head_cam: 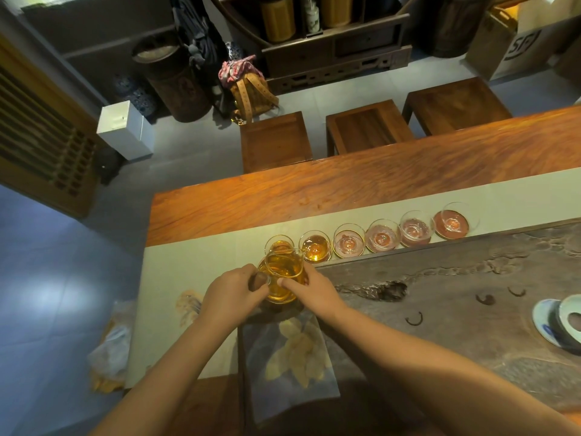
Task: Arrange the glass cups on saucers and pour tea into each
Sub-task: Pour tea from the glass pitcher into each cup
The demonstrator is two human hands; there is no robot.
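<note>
A glass pitcher (281, 273) of amber tea is tilted over the left end of a row of several glass cups on reddish saucers. My left hand (232, 294) grips the pitcher's handle side. My right hand (309, 289) holds its right wall, thumb on the glass. The leftmost cup (278, 243) and the second cup (315, 246) hold amber tea; the pitcher's spout is at the second cup's rim. The third cup (348, 243), the fourth (382, 238), the fifth (415, 231) and the last cup (451, 221) show no tea.
The cups stand on a pale runner (201, 262) along a wooden table (345, 180). A dark carved stone tea tray (456, 287) lies at the right, with a white and blue lidded bowl (559, 322) near its right edge. Three wooden stools (366, 127) stand beyond the table.
</note>
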